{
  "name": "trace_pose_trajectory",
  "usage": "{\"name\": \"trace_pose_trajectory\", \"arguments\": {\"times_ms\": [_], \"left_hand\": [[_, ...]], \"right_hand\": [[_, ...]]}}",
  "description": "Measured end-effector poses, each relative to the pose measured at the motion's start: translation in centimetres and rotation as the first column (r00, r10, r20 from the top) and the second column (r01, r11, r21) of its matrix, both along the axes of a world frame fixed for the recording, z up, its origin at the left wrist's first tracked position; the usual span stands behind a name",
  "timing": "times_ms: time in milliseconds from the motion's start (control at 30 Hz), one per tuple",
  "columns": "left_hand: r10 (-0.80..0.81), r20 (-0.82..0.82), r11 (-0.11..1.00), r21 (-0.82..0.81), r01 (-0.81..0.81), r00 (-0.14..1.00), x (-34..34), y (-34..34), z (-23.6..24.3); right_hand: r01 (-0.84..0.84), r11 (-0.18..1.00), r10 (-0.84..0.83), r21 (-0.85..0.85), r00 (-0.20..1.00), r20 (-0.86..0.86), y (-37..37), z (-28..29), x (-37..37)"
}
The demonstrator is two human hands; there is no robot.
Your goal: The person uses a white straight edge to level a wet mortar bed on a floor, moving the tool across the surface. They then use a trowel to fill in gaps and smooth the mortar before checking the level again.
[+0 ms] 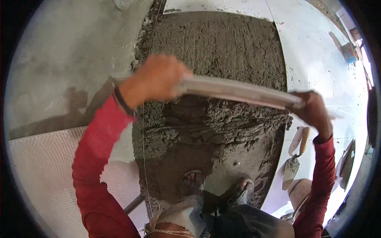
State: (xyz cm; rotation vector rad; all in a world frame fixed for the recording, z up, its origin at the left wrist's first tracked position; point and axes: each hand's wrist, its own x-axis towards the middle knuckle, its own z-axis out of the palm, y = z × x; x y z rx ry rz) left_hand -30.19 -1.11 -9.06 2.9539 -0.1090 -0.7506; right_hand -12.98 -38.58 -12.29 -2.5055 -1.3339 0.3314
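A long, pale metal straightedge (236, 90) runs across the strip of grey mortar (218, 43), its right end a little nearer me than its left. My left hand (156, 77) is closed round its left part, and my right hand (311, 107) grips it near the right side. Some motion blur softens both hands and the bar. Beyond the bar the mortar is fairly even with fine streaks; on the near side it lies rough and heaped. From this view I cannot tell whether the bar touches the mortar.
White tiles (313, 51) border the mortar on the right. A trowel (291, 170) and a brush with a wooden handle (337, 41) lie there. A ridged tile (43, 166) is at lower left. A thin string (144, 166) runs along the left edge. My feet (194, 178) stand near the mortar's rough end.
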Motion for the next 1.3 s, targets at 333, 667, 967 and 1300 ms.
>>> {"name": "trace_pose_trajectory", "arguments": {"times_ms": [333,667,967,1300], "left_hand": [[0.079,0.426,0.967,0.188,-0.174,0.901,15.8,15.3,-4.3],[0.163,0.184,0.986,-0.002,-0.166,0.969,13.4,12.1,-2.7],[0.032,0.170,0.999,-0.013,-0.031,0.985,1.3,7.3,-2.9],[-0.039,0.199,0.998,-0.038,0.048,0.979,-2.8,1.4,0.8]], "right_hand": [[0.227,0.966,-0.179,-0.124,0.933,0.313,4.7,-3.0,18.0],[0.086,0.952,-0.016,-0.293,0.972,0.234,3.0,-4.6,22.2],[-0.008,0.948,0.047,-0.317,0.992,0.116,-0.8,-2.6,12.3],[0.143,0.973,-0.158,-0.179,0.985,-0.075,-6.4,1.4,3.6]]}}
